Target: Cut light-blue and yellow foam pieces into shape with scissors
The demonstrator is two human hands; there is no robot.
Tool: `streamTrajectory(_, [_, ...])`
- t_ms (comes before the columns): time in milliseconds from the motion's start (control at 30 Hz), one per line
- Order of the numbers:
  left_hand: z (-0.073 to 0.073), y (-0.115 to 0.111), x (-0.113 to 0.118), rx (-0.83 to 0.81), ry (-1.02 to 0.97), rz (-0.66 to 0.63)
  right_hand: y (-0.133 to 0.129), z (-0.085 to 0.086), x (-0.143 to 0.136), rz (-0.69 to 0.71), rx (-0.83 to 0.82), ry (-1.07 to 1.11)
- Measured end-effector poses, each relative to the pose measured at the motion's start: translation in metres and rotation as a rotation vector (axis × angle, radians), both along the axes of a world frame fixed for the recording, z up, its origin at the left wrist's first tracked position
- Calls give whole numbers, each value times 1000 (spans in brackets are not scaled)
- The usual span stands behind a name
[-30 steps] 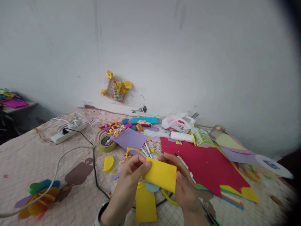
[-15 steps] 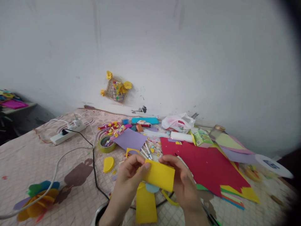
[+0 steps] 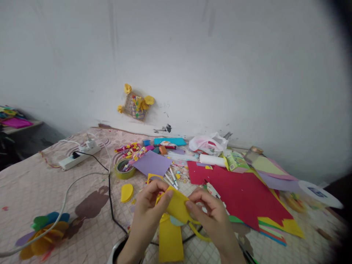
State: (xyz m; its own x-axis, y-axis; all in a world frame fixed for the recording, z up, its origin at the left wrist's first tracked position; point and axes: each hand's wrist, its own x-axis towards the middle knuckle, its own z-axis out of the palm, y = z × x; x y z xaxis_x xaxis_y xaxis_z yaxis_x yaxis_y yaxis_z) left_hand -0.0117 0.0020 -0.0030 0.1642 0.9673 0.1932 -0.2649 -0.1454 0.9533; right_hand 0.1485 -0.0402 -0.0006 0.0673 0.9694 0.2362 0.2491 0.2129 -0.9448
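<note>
a piece of yellow paper (image 3: 176, 206) is held between both hands just above the patterned cloth (image 3: 35, 183) covering the table. the left hand (image 3: 150, 207) is closed on its left edge, with the thumb pressed on top, and the right hand (image 3: 210, 214) is closed on its right edge with bent fingers, so that the paper is curved between them. directly below the hands a yellow strip (image 3: 169, 240) is laid flat, with a small blue disc (image 3: 176, 220) at its upper end. a black cable (image 3: 111, 198) is run across the cloth to the left of the hands. a red sheet (image 3: 242, 194) is spread to the right, over other coloured sheets. a purple sheet (image 3: 152, 163) and a roll of tape (image 3: 124, 168) are seen further back, and a power strip (image 3: 78, 156) beyond them on the left.
</note>
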Motion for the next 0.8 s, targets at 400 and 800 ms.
streamTrajectory(400, [6, -12, 25, -373, -285, -66, 5, -7, -14, 102, 8, 24])
streamTrajectory(800, [3, -2, 15, -314, -281, -152, 6, -3, -9, 115, -22, 136])
